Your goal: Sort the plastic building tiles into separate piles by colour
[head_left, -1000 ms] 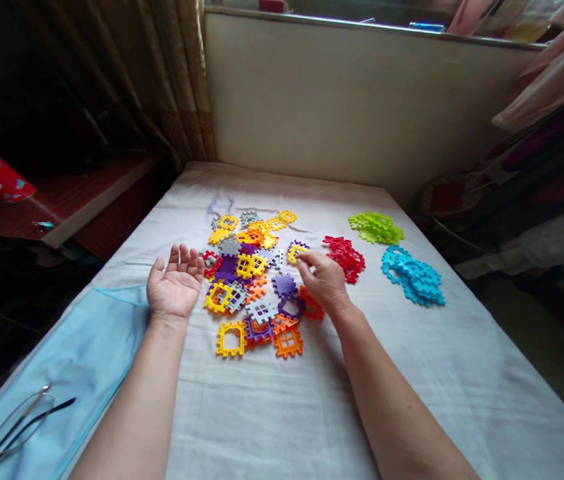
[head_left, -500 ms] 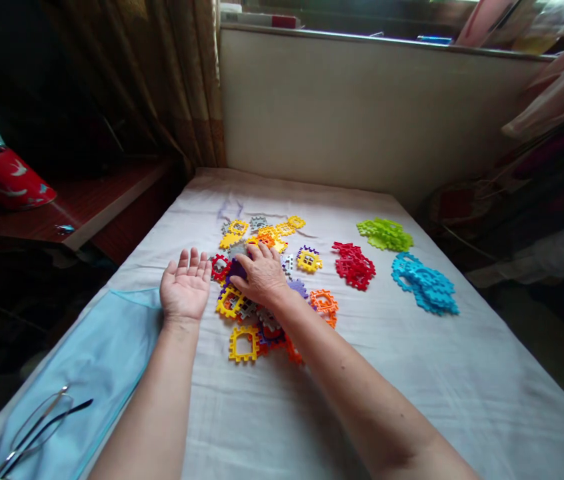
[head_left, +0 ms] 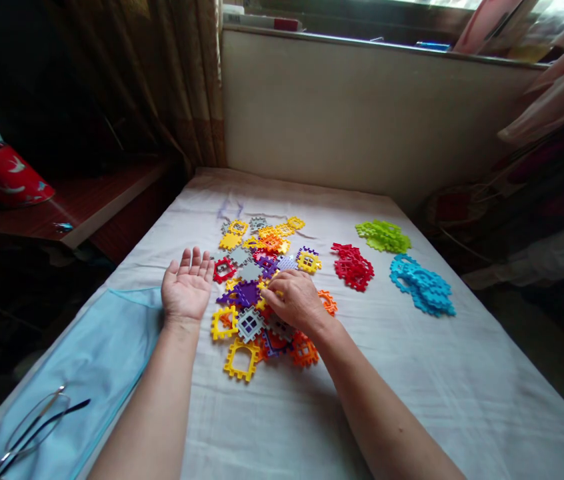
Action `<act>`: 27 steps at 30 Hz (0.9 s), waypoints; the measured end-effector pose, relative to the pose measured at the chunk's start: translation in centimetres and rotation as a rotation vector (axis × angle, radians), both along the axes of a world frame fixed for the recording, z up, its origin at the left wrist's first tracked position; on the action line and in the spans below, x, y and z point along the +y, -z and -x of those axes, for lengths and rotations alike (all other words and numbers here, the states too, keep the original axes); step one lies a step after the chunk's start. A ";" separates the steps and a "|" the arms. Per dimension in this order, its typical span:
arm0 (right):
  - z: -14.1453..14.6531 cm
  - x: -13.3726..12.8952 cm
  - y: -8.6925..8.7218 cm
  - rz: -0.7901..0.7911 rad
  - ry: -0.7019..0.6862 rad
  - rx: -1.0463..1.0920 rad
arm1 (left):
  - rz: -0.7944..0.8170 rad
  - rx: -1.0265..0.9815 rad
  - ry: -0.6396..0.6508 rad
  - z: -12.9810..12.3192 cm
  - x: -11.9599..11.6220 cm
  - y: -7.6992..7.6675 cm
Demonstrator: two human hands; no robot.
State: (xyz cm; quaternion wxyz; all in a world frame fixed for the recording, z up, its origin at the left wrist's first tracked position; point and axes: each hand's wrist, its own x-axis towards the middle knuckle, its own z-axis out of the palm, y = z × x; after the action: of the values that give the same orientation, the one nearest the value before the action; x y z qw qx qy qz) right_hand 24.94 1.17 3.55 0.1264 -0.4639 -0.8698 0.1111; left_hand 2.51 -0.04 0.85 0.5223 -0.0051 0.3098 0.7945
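My left hand lies palm up on the pale sheet, fingers apart, with nothing in it. A red piece is just to its right. Over the mixed pile of notched plastic pieces, my right hand is closed, its fingertips bent down at a yellow piece; what they hold is partly hidden. Left of these fingertips lies a purple piece, and below it a grey window piece. A yellow frame piece sits at the pile's near end.
Right of the pile are separate heaps of red, green and blue pieces. Eyeglasses rest on a light blue cloth at the left. A red container stands on a wooden surface beyond the bed's left edge.
My right hand has moved right and nearer to me, and its fingers have drawn together. Pieces in the middle of the pile have shifted and more are uncovered. My left hand is nearly unmoved.
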 end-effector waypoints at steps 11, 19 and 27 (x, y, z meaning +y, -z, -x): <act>0.3 3.9 -0.6 0.044 0.263 -0.095 | -0.019 -0.059 -0.007 -0.3 0.0 -0.4; 1.3 2.7 0.9 0.059 0.119 -0.084 | -0.050 -0.074 0.025 -0.2 0.0 -0.1; 1.2 4.8 0.8 -0.034 0.152 -0.076 | -0.056 -0.084 0.038 -0.3 -0.1 -0.2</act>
State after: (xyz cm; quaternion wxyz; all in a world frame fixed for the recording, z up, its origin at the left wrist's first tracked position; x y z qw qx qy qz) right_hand 23.75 5.95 2.78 0.1093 -0.5302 -0.8380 0.0687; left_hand 2.79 -0.11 1.05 0.5499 -0.0181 0.2653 0.7918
